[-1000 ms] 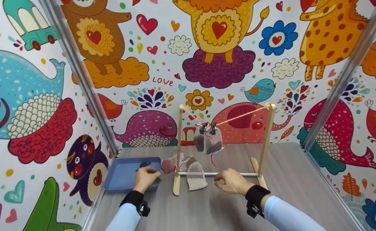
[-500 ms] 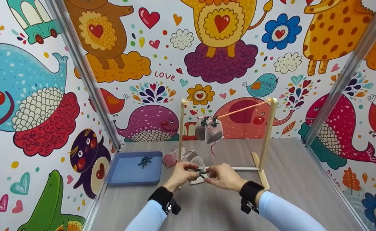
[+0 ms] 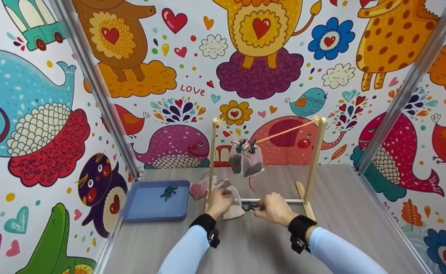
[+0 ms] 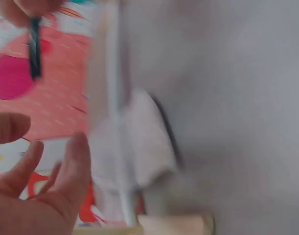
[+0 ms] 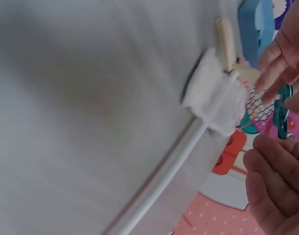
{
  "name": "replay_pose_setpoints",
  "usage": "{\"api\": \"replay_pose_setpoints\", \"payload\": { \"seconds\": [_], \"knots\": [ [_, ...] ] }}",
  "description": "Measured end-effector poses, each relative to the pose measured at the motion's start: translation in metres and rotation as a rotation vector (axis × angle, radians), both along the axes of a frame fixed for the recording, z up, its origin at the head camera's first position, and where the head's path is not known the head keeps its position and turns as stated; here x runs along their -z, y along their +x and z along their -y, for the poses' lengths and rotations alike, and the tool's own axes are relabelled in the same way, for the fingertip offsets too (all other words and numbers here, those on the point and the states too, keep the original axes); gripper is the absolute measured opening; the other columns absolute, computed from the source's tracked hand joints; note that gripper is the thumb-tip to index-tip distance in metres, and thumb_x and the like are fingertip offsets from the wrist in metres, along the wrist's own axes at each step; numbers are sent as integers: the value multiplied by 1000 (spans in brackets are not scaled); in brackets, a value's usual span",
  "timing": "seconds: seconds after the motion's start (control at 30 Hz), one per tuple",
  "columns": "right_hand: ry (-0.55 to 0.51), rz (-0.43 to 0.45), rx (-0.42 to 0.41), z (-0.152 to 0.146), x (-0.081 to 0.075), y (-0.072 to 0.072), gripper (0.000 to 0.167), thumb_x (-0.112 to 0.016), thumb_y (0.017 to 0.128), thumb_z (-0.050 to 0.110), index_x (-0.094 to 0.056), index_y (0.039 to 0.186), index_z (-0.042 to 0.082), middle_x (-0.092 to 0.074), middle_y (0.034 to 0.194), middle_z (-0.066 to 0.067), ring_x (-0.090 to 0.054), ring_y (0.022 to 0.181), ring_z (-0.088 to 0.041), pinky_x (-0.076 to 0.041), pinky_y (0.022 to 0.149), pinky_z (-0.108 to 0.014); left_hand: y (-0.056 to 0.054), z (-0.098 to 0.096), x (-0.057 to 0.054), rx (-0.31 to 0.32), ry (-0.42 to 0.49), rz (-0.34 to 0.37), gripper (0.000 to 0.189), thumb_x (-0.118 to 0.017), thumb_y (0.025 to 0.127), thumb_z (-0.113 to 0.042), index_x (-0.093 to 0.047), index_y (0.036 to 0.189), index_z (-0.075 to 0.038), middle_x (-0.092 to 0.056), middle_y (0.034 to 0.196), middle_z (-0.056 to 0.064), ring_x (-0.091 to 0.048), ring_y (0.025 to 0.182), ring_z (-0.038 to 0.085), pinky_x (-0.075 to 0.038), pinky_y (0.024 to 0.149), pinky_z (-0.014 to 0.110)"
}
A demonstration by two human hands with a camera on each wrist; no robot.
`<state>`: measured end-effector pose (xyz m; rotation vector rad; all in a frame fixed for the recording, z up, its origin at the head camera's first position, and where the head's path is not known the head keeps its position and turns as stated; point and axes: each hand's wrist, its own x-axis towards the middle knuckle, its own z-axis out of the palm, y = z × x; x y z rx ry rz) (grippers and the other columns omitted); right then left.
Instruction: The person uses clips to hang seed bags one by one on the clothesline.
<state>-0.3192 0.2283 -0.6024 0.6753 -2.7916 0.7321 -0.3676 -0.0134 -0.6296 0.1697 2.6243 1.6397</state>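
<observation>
My right hand (image 3: 276,208) pinches a small dark green clip (image 3: 249,206) at its fingertips, low in front of the stand's white rod. The same clip (image 5: 283,112) shows between the two hands in the right wrist view. My left hand (image 3: 220,203) is apart from the clip, its fingers spread and holding nothing in the left wrist view. Right beside it, a white mesh drawstring pouch (image 3: 233,213) with pale contents leans over the rod. On the stand's orange string (image 3: 284,134) hang two mesh pouches (image 3: 252,163) with dark contents, fastened by dark clips (image 3: 252,145).
A blue tray (image 3: 147,211) at the left bears several dark green clips (image 3: 168,192). Behind the left wooden post (image 3: 212,152) lies a pouch with pink contents (image 3: 199,190). The right post (image 3: 315,163) stands on a wooden foot. Patterned walls enclose the table.
My left hand has come from the tray to the stand with a clip. Both hands met at the clip, and now the right one holds it while the left has let go and drawn left.
</observation>
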Motion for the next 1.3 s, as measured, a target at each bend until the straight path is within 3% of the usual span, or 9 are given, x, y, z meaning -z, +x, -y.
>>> {"api": "replay_pose_setpoints", "payload": {
  "seconds": [0.13, 0.27, 0.37, 0.53, 0.7, 0.8, 0.93, 1.13, 1.3],
  "knots": [
    [-3, -32, -36, -8, 9, 3, 23, -84, 88, 9, -73, 69, 15, -51, 60, 16, -35, 53, 6, -25, 51, -14, -14, 5, 19, 3, -211, 48, 50, -79, 94, -15, -70, 139, 4, -66, 149, 29, -62, 140, 48, -49, 122, 63],
    [6, -72, -51, -15, 14, 5, 25, -82, 84, 5, -70, 65, 16, -47, 59, 19, -32, 53, 9, -22, 50, -11, -22, 11, 34, 74, -168, 164, 67, -80, 90, -16, -60, 149, 10, -57, 153, 35, -61, 138, 49, -52, 119, 63],
    [-13, -49, -58, -17, 14, 6, 23, -82, 84, 4, -72, 67, 15, -51, 59, 18, -34, 53, 10, -24, 50, -11, -22, 14, 37, 66, -145, 167, 70, -82, 87, -13, -61, 148, 12, -64, 148, 36, -65, 135, 48, -53, 119, 63],
    [-21, -28, -70, -16, 8, 5, 23, -83, 87, 5, -74, 69, 15, -53, 62, 17, -37, 54, 8, -25, 50, -11, -19, 16, 42, -13, -131, 130, 65, -90, 85, -10, -63, 142, 6, -71, 140, 29, -71, 128, 45, -59, 112, 62],
    [-15, -33, -89, -13, -8, 5, 17, -83, 88, 7, -79, 73, 14, -62, 61, 13, -39, 55, 8, -30, 50, -12, -6, 11, 40, 18, -292, -11, 32, -89, 94, -20, -78, 118, -3, -80, 111, 14, -75, 101, 31, -63, 91, 52],
    [-50, -8, -137, -10, -28, 3, 11, -84, 91, 9, -85, 81, 11, -71, 65, 6, -44, 56, 8, -39, 51, -12, -1, 8, 27, 56, -384, -129, 21, -77, 104, -25, -79, 93, -8, -71, 82, 2, -62, 76, 19, -51, 69, 39],
    [-102, -38, -205, -1, -69, 1, 7, -84, 94, 9, -87, 87, 11, -75, 69, 1, -49, 58, 5, -44, 54, -11, 0, 15, -5, 92, -392, -212, 29, -70, 110, -22, -72, 84, -11, -59, 75, -3, -50, 69, 13, -40, 64, 31],
    [-95, -326, -229, 21, -149, -12, 4, -85, 93, 6, -88, 91, 8, -82, 74, -5, -60, 55, -6, -43, 51, -12, 0, 35, -66, 38, -463, -376, 38, -65, 114, -26, -72, 80, -13, -76, 80, 9, -73, 76, 24, -58, 67, 41],
    [-12, -419, -63, 35, -208, -40, 13, -80, 95, 11, -84, 85, 5, -75, 65, -8, -55, 51, -12, -41, 50, -20, -4, 47, -116, -28, -491, -479, 43, -65, 114, -30, -69, 75, -11, -78, 81, 16, -79, 78, 38, -63, 69, 53]
  ]
}}
